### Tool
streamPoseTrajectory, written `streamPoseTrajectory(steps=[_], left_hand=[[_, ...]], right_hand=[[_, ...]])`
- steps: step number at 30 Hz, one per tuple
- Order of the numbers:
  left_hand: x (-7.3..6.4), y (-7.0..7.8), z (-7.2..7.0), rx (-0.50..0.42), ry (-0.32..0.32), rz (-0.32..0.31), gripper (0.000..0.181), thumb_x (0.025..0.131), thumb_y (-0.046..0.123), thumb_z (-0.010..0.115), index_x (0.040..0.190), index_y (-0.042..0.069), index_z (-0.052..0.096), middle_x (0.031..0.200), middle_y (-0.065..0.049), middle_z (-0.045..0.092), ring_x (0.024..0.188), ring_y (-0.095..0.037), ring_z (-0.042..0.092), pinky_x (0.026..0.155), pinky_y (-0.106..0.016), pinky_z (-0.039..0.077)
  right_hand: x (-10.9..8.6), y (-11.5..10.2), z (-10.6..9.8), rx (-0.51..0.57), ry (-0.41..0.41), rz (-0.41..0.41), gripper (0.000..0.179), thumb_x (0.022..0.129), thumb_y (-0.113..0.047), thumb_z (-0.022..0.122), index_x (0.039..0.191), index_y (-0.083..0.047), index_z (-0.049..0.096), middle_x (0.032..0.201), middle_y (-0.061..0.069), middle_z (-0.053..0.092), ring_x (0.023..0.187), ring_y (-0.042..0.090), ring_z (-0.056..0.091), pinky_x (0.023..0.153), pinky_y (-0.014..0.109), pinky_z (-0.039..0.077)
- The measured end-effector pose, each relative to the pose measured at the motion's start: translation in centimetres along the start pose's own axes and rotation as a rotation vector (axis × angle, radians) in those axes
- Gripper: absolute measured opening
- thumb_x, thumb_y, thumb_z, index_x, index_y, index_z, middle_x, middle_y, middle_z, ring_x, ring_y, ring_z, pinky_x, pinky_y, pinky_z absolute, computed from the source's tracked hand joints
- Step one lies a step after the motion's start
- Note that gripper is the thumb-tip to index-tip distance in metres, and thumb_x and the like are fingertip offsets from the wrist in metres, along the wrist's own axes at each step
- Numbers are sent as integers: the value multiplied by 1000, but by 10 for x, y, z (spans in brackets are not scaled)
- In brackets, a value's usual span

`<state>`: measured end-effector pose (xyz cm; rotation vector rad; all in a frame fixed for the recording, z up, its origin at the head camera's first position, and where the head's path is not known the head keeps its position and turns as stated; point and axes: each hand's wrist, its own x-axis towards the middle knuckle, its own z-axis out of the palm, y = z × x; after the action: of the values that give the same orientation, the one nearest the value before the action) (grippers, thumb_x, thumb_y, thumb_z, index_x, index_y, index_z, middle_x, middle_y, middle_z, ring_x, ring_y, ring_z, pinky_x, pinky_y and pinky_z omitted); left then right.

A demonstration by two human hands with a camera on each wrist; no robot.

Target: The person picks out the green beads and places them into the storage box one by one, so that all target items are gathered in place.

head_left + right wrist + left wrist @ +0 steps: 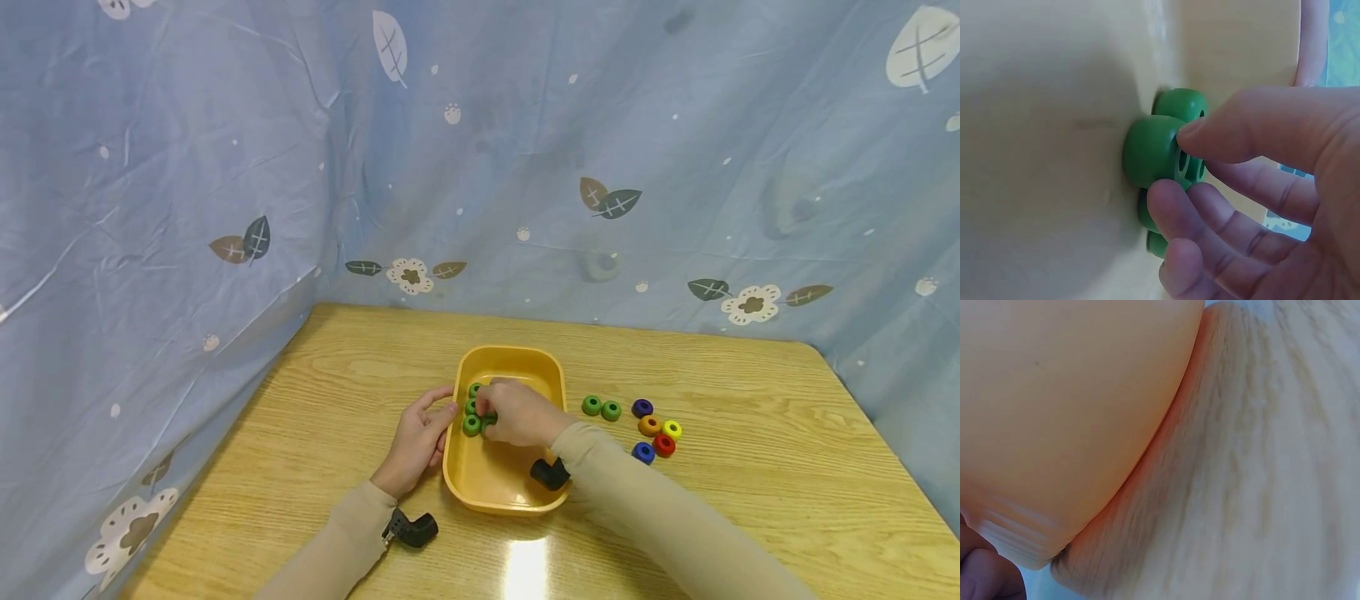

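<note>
My right hand [521, 412] reaches into a yellow plastic box [480, 492]. Thumb and index finger pinch a green bead [1150, 150], thick and rounded with a dark centre hole, low over the box floor. Directly behind it, more green beads [471, 425] stand in a row along the left wall, partly hidden by my fingers in the right wrist view. My left hand [416, 437] rests against the outside of the box's left wall, its thumb and index fingertips right at the rim. In the left wrist view, curled fingers [988, 575] show beside the box wall.
To the right of the box lie two green beads [611, 410]. Farther right is a loose cluster: a purple bead [642, 407], an orange one [649, 426], a yellow one [672, 429], a red one [663, 444] and a blue one [643, 452]. Patterned cloth [525, 167] hangs behind the wooden table [360, 358].
</note>
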<state>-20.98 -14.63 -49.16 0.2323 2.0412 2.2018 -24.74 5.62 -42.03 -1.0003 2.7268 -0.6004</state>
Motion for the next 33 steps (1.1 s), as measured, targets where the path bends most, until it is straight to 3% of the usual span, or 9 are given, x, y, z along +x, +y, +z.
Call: streamPoseTrajectory(steps=[7,17,26,33], left_hand=[[0,1,0,-2,-4,-4,44,110,22,56,149,4,49,56,2,51,39,-7,39,39,-20,35],[0,1,0,-4,-4,-2,46,109,23,57,149,3,47,55,3,50,38,-7,39,38,-20,35],[0,-1,1,3,15,-8,44,109,21,57,148,4,49,55,3,50,38,-7,39,38,-21,35],[1,-1,2,11,23,-4,44,108,21,58,148,3,49,55,3,51,38,-7,40,37,-20,35]], right_hand=[[0,2,-1,12,12,7,17,84,-5,82,96,-9,70,93,3,64,81,16,55,77,35,50],[-10,2,-17,122,67,-8,21,85,-6,79,104,-7,71,101,10,68,80,13,59,75,31,52],[-34,-2,-39,209,124,-6,26,91,-14,80,114,-10,69,106,7,67,78,12,60,71,27,53],[-57,9,-49,248,211,18,31,92,-14,79,121,-10,66,106,2,64,84,16,61,76,30,53]])
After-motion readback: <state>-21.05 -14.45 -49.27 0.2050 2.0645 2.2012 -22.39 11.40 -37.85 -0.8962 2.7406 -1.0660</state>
